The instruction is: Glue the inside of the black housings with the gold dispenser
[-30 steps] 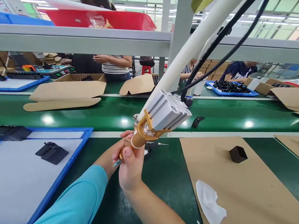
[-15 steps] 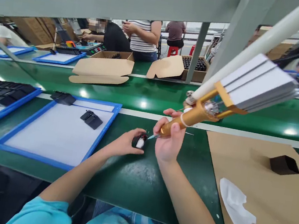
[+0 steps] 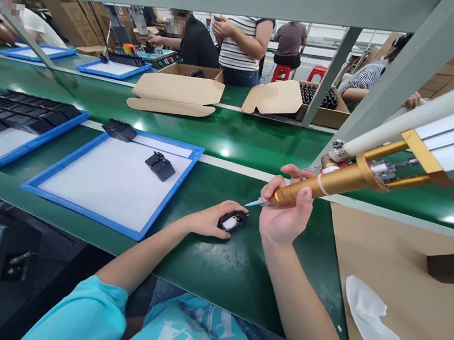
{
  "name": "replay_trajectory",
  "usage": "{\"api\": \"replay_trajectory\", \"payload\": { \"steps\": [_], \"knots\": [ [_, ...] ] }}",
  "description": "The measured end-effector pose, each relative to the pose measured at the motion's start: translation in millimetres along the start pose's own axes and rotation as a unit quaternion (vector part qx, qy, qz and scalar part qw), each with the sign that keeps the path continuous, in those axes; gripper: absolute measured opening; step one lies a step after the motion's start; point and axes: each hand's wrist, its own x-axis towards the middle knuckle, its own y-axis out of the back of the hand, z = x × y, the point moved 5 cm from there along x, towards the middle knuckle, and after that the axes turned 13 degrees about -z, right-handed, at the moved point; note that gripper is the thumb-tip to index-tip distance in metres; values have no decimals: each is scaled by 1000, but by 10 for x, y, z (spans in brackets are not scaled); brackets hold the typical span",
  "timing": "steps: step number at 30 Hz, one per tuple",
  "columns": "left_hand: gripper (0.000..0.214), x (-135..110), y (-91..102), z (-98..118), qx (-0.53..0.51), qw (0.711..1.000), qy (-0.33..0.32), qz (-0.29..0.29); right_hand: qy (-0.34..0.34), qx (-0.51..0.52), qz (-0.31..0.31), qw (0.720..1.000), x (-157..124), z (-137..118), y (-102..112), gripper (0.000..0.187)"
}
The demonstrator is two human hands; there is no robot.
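My left hand (image 3: 212, 218) grips a small black housing (image 3: 231, 221) near the green bench top; a white part and small coloured bits show in its open side. Wrapped around a gold-coloured glue dispenser (image 3: 317, 185) is my right hand (image 3: 285, 217). The dispenser's pale blue nozzle tip (image 3: 254, 202) points left and sits close to the housing's upper right corner; whether they touch I cannot tell. Left of my hands, a blue-rimmed tray (image 3: 90, 212) holds one black adapter-like unit (image 3: 160, 166) on its white sheet, and another (image 3: 119, 129) rests at its far left corner.
A second blue tray (image 3: 36, 146) at far left carries rows of black units. To the right, brown cardboard (image 3: 414, 309) bears crumpled white tissue (image 3: 371, 314) and a black sleeve (image 3: 452, 268). A white arm (image 3: 429, 117) slants overhead. Co-workers and open cartons (image 3: 282, 96) are beyond the green belt.
The view has shifted, so the scene sits differently. The housing in my left hand has turned and lies more slanted. The nozzle has moved from its side to above its upper right corner.
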Motion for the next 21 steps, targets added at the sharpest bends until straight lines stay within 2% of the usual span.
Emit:
{"api": "replay_trajectory", "payload": {
  "steps": [5, 8, 14, 16, 21],
  "knots": [
    [67, -97, 14, 68, 7, 995, 16, 96, -12, -18, 3, 1000, -5, -1, -17, 26],
    [63, -139, -55, 23, -14, 992, 32, 118, -9, -18, 13, 1000, -10, -10, -16, 27],
    [34, -148, -149, -92, 25, 978, 138, 153, -14, -21, 4, 1000, 4, -4, -16, 33],
    [35, -166, -126, -40, 49, 971, 145, 184, -21, -24, -1, 999, 3, 3, -25, 31],
    [40, -243, -2, 256, 127, 947, 98, 277, -25, -3, -14, 1000, -40, -1, -72, 27]
  ]
}}
